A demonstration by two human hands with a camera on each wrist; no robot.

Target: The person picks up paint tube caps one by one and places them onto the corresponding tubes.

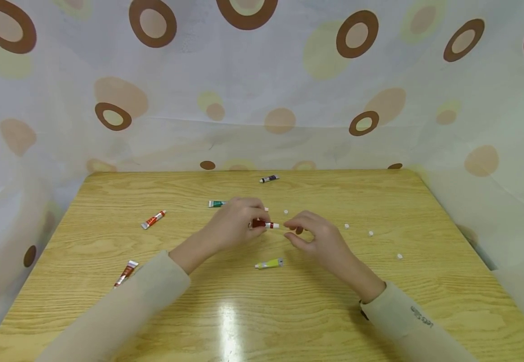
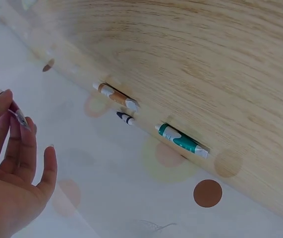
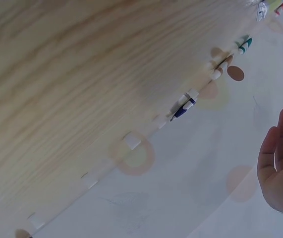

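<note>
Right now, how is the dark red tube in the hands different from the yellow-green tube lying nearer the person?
The dark red tube is pinched in the left hand, lifted off the table; the yellow-green tube lies untouched on the wood. The dark red tube's white neck points toward the right hand; the yellow-green tube's neck points the opposite way. Both are small paint-style tubes lying roughly crosswise.

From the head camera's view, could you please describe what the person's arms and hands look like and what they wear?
Both hands are bare: the left hand and right hand wear no gloves or rings that show. Both arms wear long, pale beige sleeves. The right sleeve carries small dark lettering near the cuff, too small to read.
</note>
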